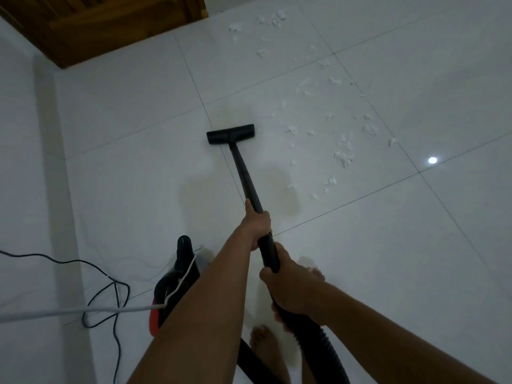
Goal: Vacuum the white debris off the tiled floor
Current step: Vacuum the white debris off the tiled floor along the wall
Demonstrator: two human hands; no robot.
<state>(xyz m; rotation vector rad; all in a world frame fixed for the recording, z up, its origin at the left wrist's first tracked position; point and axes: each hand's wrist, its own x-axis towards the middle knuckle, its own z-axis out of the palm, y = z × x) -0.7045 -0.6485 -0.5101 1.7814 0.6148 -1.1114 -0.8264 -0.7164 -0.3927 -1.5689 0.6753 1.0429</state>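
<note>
A black vacuum wand point(243, 173) runs from my hands to its flat floor head point(230, 133), which lies on the white tiled floor point(401, 245). My left hand point(256, 224) grips the wand's upper part. My right hand point(288, 286) grips the handle end, where the ribbed hose point(324, 345) begins. White debris point(343, 151) lies scattered to the right of the head and further back toward the door, more debris point(266, 20) at the far top. The head sits just left of the nearest scraps.
The black and red vacuum body point(177, 275) stands at my lower left, with a black cable point(110, 289) and a white cable point(83, 310) trailing left. A wooden door point(97, 26) is at the top left, a white wall point(25, 189) on the left. My bare feet point(266, 347) are below.
</note>
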